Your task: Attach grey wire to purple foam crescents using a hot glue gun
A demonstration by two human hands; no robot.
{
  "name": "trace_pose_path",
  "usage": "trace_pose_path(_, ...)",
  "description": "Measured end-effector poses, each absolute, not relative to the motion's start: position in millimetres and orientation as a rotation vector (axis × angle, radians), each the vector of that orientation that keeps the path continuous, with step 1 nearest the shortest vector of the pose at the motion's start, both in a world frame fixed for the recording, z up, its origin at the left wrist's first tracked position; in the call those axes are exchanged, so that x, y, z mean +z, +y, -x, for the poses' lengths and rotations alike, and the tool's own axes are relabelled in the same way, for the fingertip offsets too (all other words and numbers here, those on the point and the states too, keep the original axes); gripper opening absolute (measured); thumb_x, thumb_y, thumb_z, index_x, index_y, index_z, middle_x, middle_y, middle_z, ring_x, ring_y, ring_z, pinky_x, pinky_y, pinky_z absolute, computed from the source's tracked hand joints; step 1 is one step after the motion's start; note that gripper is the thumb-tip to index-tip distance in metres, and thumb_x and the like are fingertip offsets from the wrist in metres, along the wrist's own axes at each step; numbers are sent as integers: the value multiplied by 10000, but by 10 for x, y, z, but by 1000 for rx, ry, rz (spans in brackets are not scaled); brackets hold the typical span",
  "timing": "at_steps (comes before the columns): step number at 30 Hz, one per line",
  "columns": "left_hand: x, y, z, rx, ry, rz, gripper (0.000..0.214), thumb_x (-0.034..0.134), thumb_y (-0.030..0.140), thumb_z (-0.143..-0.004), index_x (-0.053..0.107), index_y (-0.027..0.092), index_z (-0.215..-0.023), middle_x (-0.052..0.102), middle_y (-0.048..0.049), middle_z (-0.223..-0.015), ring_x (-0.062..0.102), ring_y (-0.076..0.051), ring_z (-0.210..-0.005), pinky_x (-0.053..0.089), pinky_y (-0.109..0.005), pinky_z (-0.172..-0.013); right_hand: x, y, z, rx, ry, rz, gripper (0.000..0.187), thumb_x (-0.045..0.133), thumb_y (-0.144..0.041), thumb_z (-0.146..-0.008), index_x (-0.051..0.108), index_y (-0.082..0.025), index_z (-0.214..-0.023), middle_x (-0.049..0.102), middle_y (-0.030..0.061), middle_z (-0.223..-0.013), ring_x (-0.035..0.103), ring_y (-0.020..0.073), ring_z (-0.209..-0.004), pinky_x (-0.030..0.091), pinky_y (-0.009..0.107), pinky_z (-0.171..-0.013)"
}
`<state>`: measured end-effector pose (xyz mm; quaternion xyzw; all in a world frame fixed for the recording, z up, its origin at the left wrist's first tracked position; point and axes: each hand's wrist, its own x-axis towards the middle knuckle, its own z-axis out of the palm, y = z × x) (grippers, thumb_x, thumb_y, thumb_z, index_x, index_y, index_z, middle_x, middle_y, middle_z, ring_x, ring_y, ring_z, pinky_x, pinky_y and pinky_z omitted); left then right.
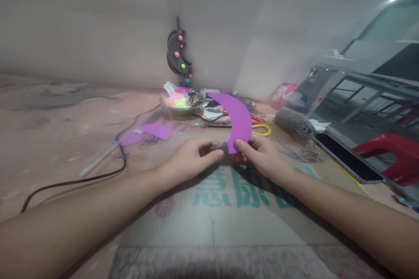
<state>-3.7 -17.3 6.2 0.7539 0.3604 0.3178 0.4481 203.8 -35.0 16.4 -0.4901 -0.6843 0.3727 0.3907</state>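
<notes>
A purple crescent-shaped foam piece (238,117) stands upright over the cardboard sheet (225,213). My right hand (262,157) pinches its lower tip. My left hand (190,161) is closed on a small grey strand or strip (218,148) pressed against that same tip. Both hands meet at the middle of the view, just above the cardboard's green printed characters.
A metal bowl (183,107) of coloured pom-poms stands behind, below a dark crescent ornament (178,54) on the wall. Purple scraps (153,131), scissors (260,124), a ball of grey yarn (293,123), a phone (347,157), a black cable (81,179) and a red stool (389,150) lie around.
</notes>
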Motion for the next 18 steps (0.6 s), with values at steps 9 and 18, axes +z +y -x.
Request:
trace_pose_path(9,68,-176,37,826,901,-1892,284,548,350,-865,664,168,-1049,681,-48,-920,603,-176,-807,462,-284,-730,212,-365,-1989,906,-1806,1234,223,597,-386,-821,553,-183,-741,571,-17,-591,545,120,-523,447,237,-496)
trace_pose_path(18,4,-127,42,1131,909,-1347,226,484,382,-901,535,204,-1031,541,24,-704,498,-98,-572,395,-202,-525,123,-394,-2075,500,-1896,1223,160,565,-307,-866,600,-192,-759,655,19,-682,627,168,-641,489,287,-622)
